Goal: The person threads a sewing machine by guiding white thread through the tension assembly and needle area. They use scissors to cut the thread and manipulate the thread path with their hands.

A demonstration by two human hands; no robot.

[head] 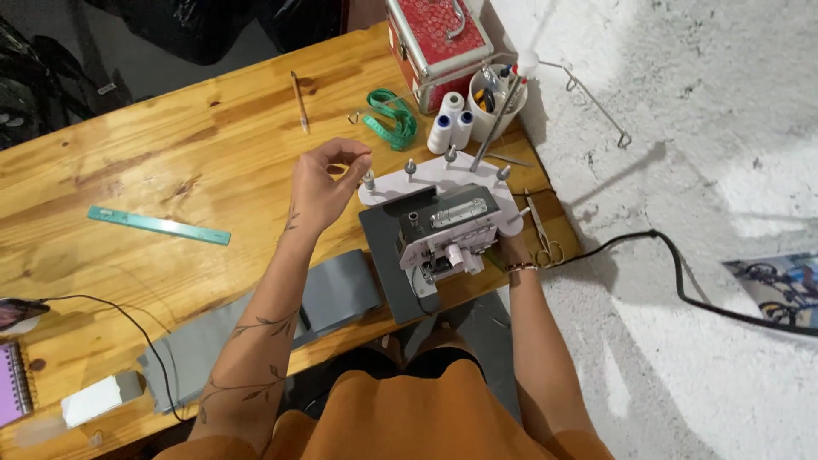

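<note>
Left hand (322, 183) pinched shut above the small white overlock sewing machine (443, 226); right hand (514, 250) hidden behind it, grip unclear; two white thread spools (450, 125) on the wooden bench (170, 145).

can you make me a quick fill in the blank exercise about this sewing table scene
1. The left hand is raised beside the white ____ machine.
2. The measuring tape coiled near the thread spools is ____ in colour.
3. The scissors lie to the ____ of the machine.
4. The teal ruler lies flat on the ____ table.

Missing words: sewing; green; right; wooden
</note>
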